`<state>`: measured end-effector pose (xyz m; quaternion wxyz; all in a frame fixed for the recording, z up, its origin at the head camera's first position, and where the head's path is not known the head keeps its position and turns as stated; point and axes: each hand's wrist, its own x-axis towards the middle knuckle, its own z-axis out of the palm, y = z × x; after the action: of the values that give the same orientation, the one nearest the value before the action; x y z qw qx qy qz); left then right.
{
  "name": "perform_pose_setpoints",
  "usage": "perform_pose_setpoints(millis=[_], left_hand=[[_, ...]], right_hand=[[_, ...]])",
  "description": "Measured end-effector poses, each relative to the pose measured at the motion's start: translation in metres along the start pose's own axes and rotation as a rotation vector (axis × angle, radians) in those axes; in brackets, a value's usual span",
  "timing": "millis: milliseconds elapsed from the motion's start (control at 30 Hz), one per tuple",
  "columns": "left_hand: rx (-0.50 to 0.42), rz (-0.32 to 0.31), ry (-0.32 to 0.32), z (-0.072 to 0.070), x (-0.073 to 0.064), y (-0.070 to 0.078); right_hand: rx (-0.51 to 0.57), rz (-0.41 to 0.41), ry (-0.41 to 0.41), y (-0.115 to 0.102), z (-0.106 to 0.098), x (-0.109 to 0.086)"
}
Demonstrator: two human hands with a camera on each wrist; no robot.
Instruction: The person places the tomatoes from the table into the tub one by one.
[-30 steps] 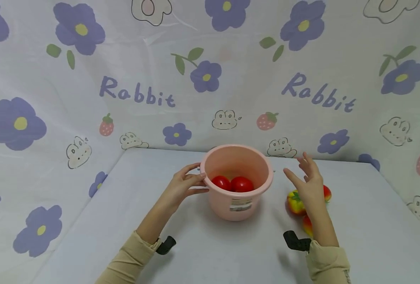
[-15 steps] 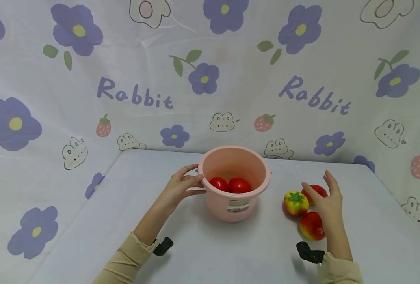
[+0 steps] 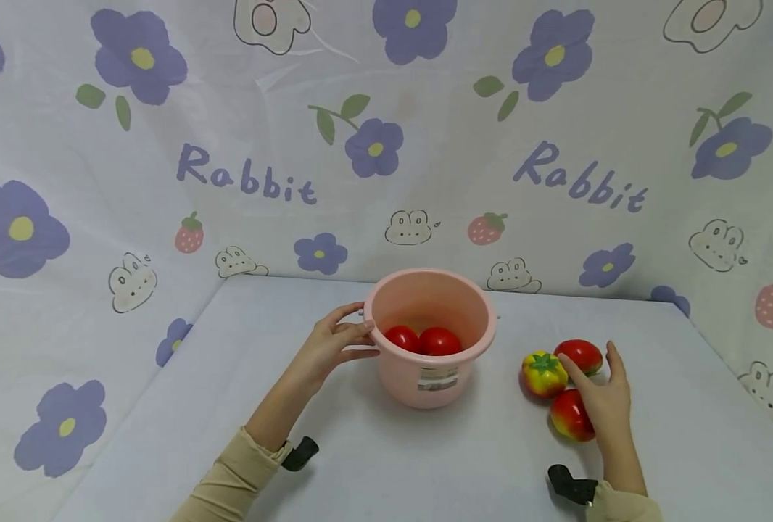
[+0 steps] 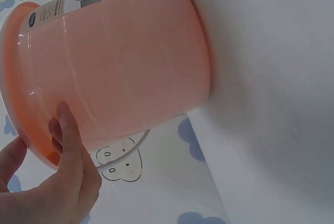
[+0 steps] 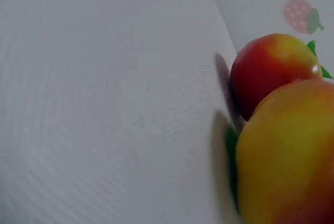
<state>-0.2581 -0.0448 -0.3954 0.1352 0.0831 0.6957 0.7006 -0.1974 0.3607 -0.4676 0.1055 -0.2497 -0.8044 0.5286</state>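
A pink plastic bucket (image 3: 437, 377) stands upright on the table with two round red fruits (image 3: 440, 341) inside. My left hand (image 3: 324, 346) grips its rim from the left, thumb at the rim and fingers against the outer wall, as the left wrist view shows. To the right, my right hand (image 3: 607, 395) hovers with thumb and fingers spread over a cluster of fruits. Nearest are a red-yellow fruit (image 3: 571, 415), partly hidden by the hand, and a red fruit (image 3: 579, 355). Beside them sits a yellow-red fruit with a green star-shaped top (image 3: 544, 374).
The white tabletop (image 3: 386, 471) meets a curtain (image 3: 386, 94) printed with flowers and rabbits at the back. A bucket handle (image 4: 125, 153) hangs along its far side in the left wrist view. A dark wrist device (image 3: 572, 486) sits at the right sleeve.
My right hand has moved rightward and down from beside the bucket to the fruits. The left hand keeps its grip on the bucket rim. The view has shifted slightly.
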Motion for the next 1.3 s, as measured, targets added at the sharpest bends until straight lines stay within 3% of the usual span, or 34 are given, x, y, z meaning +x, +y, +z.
perform_pose_setpoints(millis=[500,933,1300], left_hand=[[0.010,0.004,0.001,0.002,0.002,0.001],[0.018,0.001,0.022,0.004,0.004,-0.002],[0.005,-0.003,0.034,0.004,0.005,-0.001]], right_hand=[[0.094,-0.002,0.042,0.007,0.005,0.018],[0.207,-0.075,0.199,0.006,0.015,0.037],[0.182,-0.037,0.160,-0.001,0.021,0.048]])
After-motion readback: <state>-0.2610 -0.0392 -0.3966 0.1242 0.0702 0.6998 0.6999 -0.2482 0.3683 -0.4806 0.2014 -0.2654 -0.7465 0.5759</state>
